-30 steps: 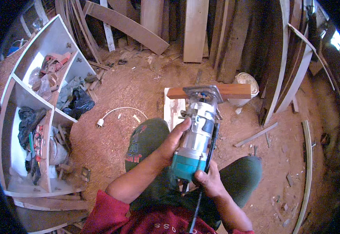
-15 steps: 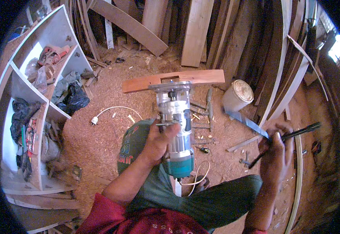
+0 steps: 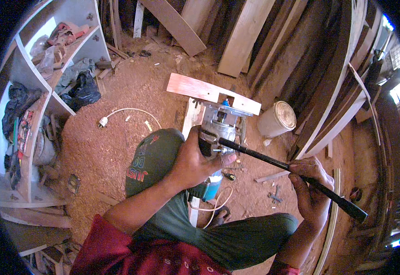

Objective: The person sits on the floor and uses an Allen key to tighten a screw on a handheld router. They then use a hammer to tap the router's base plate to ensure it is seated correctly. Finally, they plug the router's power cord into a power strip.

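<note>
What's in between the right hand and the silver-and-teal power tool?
In the head view, a long, thin black rod runs from the right hand toward the silver-and-teal power tool.

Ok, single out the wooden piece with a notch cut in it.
The short reddish bar at the head of the router; the leaning planks show none.

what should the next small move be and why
Probably the right hand should ease the long black tool squarely onto the metal side fitting: its tip points there, contact is unclear, and the left hand grips the trim router.
</note>
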Available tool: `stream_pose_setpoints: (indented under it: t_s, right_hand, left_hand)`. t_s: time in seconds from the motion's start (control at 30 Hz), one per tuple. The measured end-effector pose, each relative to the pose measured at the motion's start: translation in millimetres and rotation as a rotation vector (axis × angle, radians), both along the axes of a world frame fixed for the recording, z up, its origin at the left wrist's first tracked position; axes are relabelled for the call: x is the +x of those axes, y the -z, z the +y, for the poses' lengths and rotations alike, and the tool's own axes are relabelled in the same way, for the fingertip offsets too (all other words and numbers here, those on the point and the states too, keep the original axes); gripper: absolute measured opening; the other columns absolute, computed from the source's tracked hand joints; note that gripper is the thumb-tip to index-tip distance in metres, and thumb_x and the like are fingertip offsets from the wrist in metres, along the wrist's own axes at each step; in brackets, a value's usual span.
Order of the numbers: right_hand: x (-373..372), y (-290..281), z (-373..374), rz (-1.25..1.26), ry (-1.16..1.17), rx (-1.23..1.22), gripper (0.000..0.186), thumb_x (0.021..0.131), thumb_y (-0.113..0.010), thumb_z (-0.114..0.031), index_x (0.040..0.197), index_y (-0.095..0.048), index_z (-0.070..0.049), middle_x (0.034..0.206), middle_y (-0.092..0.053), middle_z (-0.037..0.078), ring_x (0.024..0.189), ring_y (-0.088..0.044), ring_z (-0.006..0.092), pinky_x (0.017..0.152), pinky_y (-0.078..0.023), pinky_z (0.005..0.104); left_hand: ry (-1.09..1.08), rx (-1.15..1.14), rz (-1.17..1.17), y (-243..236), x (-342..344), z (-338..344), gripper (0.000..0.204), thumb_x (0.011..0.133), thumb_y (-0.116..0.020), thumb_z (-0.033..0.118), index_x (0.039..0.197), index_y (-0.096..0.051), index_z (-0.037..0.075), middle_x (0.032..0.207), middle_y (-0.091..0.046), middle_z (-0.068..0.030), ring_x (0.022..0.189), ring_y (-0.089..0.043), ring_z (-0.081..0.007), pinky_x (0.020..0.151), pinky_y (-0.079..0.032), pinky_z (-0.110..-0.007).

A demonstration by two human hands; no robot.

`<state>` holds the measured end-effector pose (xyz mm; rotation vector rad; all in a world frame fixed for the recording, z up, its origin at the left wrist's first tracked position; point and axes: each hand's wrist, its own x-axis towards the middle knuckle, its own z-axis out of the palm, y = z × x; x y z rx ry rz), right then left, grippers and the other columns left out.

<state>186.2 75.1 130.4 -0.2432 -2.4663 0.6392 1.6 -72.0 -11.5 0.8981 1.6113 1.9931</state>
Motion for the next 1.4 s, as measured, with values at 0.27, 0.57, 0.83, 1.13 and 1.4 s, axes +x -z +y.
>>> stream_pose_setpoints:
  t_s: [0.27, 0.57, 0.83, 1.13, 1.4]
  right_hand:
    - [5.2, 1.5, 10.1, -0.021, -0.05, 0.089, 0.014, 0.075, -0.073, 0.003, 0.087, -0.066, 0.0, 0.085, -0.069, 0.013, 0.08, -0.064, 0.0261, 0.073, -0.051, 0.035]
    - [5.2, 3.7, 16.0, -0.029, -0.028, 0.236, 0.012, 0.071, -0.075, -0.007, 0.083, -0.072, -0.007, 0.088, -0.072, 0.008, 0.084, -0.066, 0.0259, 0.082, -0.051, 0.0401]
    - [1.4, -3.9, 1.6, -0.083, 0.075, 0.485, 0.011, 0.067, -0.07, -0.018, 0.075, -0.075, -0.011, 0.086, -0.074, 0.004, 0.088, -0.067, 0.0227, 0.104, -0.042, 0.0525]
    - [12.2, 15.8, 13.1, -0.045, 0.287, -0.242, 0.051, 0.063, -0.086, -0.001, 0.107, -0.06, 0.001, 0.091, -0.07, 0.011, 0.089, -0.07, 0.0229, 0.084, -0.056, 0.0359]
    - [11.3, 19.7, 20.9, -0.045, 0.287, -0.673, 0.049, 0.081, -0.074, 0.0, 0.122, -0.046, -0.001, 0.081, -0.07, 0.015, 0.066, -0.069, 0.018, 0.056, -0.054, 0.0258]
  left_hand:
    - [-0.016, -0.077, 0.064, 5.8, 3.6, 8.6, 0.067, 0.073, -0.087, 0.03, 0.12, -0.048, 0.003, 0.107, -0.064, -0.0087, 0.098, -0.063, -0.0196, 0.089, -0.051, -0.036]
    - [-0.042, -0.139, 0.125, 6.0, 5.1, 11.9, 0.068, 0.073, -0.087, 0.033, 0.119, -0.047, 0.001, 0.106, -0.065, -0.0111, 0.097, -0.064, -0.0206, 0.086, -0.052, -0.036]
    - [-0.02, -0.131, 0.133, 9.8, 5.4, 15.2, 0.062, 0.075, -0.086, 0.024, 0.118, -0.047, 0.002, 0.105, -0.063, -0.0093, 0.098, -0.062, -0.0186, 0.088, -0.051, -0.035]
    - [-0.049, -0.167, 0.108, 7.1, 6.6, 14.1, 0.069, 0.073, -0.087, 0.032, 0.121, -0.047, 0.001, 0.105, -0.064, -0.0113, 0.099, -0.063, -0.0215, 0.089, -0.051, -0.037]
    - [-0.104, -0.173, 0.156, 6.5, 8.2, 15.9, 0.075, 0.073, -0.085, 0.038, 0.124, -0.045, 0.0, 0.109, -0.064, -0.015, 0.1, -0.064, -0.0253, 0.089, -0.052, -0.039]
